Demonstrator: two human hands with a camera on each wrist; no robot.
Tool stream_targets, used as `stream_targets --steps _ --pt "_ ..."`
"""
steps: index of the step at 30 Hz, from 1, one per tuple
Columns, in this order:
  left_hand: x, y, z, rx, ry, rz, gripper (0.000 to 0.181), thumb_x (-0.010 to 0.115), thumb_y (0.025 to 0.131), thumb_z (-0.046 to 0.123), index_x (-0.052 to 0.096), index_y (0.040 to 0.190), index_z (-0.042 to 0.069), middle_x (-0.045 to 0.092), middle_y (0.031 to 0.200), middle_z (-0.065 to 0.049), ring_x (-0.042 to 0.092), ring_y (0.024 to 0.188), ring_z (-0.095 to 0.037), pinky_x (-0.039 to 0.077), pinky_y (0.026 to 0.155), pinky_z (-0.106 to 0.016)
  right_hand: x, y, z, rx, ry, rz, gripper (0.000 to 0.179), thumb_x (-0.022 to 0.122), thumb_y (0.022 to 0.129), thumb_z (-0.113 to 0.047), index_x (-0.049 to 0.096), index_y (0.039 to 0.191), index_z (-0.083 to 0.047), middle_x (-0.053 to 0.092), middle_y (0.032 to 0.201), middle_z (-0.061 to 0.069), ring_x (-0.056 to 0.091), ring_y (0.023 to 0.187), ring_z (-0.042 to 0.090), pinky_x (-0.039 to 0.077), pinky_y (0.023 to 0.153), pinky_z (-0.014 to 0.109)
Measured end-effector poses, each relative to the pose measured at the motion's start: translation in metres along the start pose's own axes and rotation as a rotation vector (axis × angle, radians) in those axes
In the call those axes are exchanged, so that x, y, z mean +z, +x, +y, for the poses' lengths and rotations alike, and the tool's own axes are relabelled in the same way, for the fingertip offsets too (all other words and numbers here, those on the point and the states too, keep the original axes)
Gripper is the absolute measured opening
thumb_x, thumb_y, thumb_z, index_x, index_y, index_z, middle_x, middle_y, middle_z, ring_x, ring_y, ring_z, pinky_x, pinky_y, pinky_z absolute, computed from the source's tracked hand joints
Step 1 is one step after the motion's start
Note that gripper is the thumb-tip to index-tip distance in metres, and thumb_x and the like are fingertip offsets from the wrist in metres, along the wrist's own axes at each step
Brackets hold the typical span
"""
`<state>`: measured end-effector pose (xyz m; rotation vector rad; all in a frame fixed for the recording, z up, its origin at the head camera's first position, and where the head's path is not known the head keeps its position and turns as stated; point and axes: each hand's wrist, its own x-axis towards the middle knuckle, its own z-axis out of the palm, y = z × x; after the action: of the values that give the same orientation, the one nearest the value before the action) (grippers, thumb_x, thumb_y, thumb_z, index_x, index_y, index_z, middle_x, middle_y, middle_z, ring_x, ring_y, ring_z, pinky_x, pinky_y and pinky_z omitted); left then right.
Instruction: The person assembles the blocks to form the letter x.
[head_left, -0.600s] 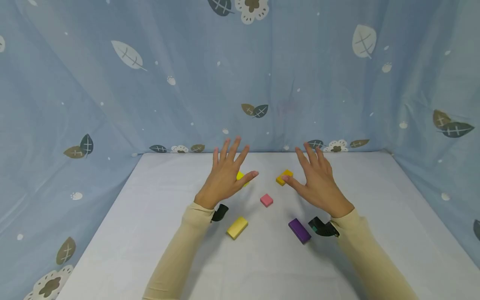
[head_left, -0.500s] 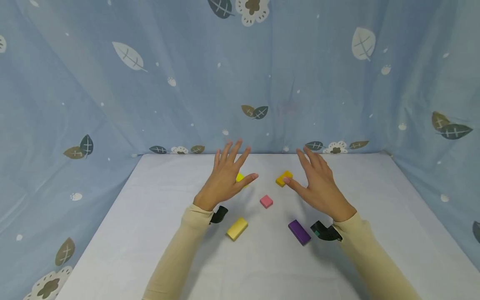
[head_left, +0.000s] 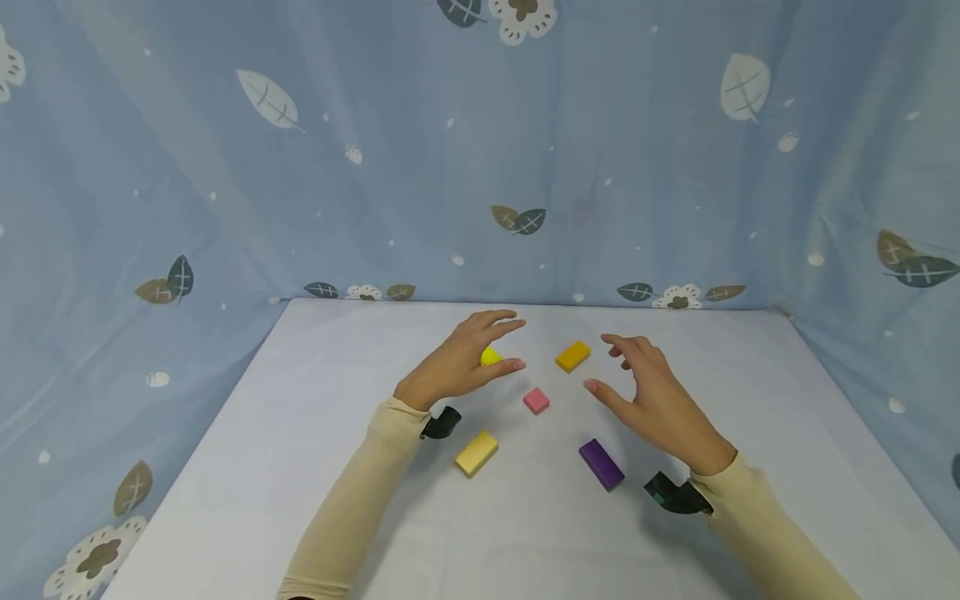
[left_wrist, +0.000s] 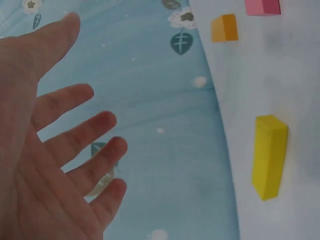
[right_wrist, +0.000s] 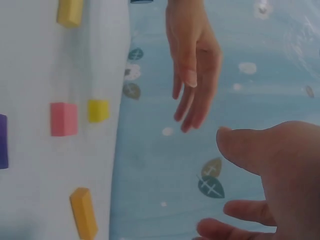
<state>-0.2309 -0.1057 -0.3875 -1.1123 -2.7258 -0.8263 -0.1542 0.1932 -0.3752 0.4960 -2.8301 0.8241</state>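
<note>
Both hands hover above the table with nothing in them. My left hand (head_left: 457, 358) has loosely bent fingers and a thumb held apart; it partly hides a bright yellow block (head_left: 490, 357), seen whole in the left wrist view. My right hand (head_left: 660, 404) is raised to the right of an orange block (head_left: 573, 356), thumb apart from the fingers. Between the hands lies a small pink block (head_left: 536, 401). Nearer the front are a pale yellow block (head_left: 477, 454) on the left and a purple block (head_left: 602, 464) on the right. No block is touched.
A white cloth covers the table (head_left: 300, 467). Behind it and along both sides hangs a blue curtain (head_left: 420, 167) with leaf prints. Black wrist-worn devices, such as the right one (head_left: 677, 495), stick out inward beneath the sleeves.
Fingers of both hands have gone from spread and pointing away to more bent and turned inward. The right hand has moved right and nearer, uncovering the orange block. The blocks stay put.
</note>
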Motion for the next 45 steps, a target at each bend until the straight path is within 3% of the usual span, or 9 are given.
stream_targets --steps 6,16,27,33,37,45 --pt "0.003 0.003 -0.005 -0.023 -0.075 -0.072 0.064 0.069 0.098 0.044 0.051 0.153 0.017 0.048 0.156 -0.008 0.044 0.145 -0.028 0.039 0.121 -0.05 0.004 -0.008 0.006 -0.003 0.02 -0.012 0.061 0.074 0.096 -0.033 0.051 0.144 -0.003 0.06 0.116 0.01 0.055 0.099 0.025 0.051 0.082 0.042" --pt "0.013 0.004 -0.009 -0.07 -0.126 -0.154 0.061 0.071 0.097 0.043 0.054 0.15 0.019 0.052 0.15 -0.007 0.049 0.139 -0.026 0.044 0.118 -0.047 0.018 -0.02 0.013 -0.003 0.031 -0.086 0.053 0.077 0.094 -0.029 0.057 0.135 -0.002 0.063 0.11 0.01 0.056 0.09 0.021 0.047 0.066 0.024" --pt "0.027 0.006 -0.017 -0.036 -0.195 -0.178 0.055 0.072 0.097 0.038 0.059 0.145 0.014 0.058 0.144 -0.011 0.054 0.133 -0.027 0.046 0.115 -0.047 0.03 -0.029 0.019 0.008 0.046 -0.164 0.055 0.079 0.092 -0.026 0.058 0.133 0.004 0.063 0.103 0.009 0.055 0.084 0.018 0.046 0.06 0.022" --pt "0.033 0.008 -0.021 -0.031 -0.244 -0.21 0.054 0.071 0.098 0.038 0.061 0.142 0.008 0.059 0.142 -0.011 0.055 0.131 -0.034 0.046 0.114 -0.05 0.031 -0.029 0.022 0.007 0.049 -0.211 0.052 0.079 0.092 -0.026 0.059 0.129 0.005 0.062 0.097 0.009 0.051 0.072 0.013 0.044 0.059 0.022" --pt "0.038 0.009 -0.026 -0.038 -0.239 -0.237 0.053 0.071 0.099 0.038 0.062 0.142 0.009 0.059 0.14 -0.009 0.057 0.128 -0.03 0.047 0.112 -0.047 0.032 -0.03 0.023 0.036 0.047 -0.254 0.05 0.079 0.092 -0.028 0.06 0.127 0.003 0.061 0.096 0.009 0.047 0.066 0.009 0.044 0.057 0.023" --pt "0.048 0.012 -0.032 -0.037 -0.235 -0.274 0.05 0.071 0.099 0.035 0.063 0.141 0.009 0.061 0.137 -0.011 0.058 0.123 -0.027 0.049 0.11 -0.046 0.035 -0.029 0.022 0.084 0.014 -0.332 0.049 0.08 0.09 -0.029 0.061 0.123 0.001 0.059 0.092 0.005 0.048 0.071 0.012 0.044 0.06 0.022"
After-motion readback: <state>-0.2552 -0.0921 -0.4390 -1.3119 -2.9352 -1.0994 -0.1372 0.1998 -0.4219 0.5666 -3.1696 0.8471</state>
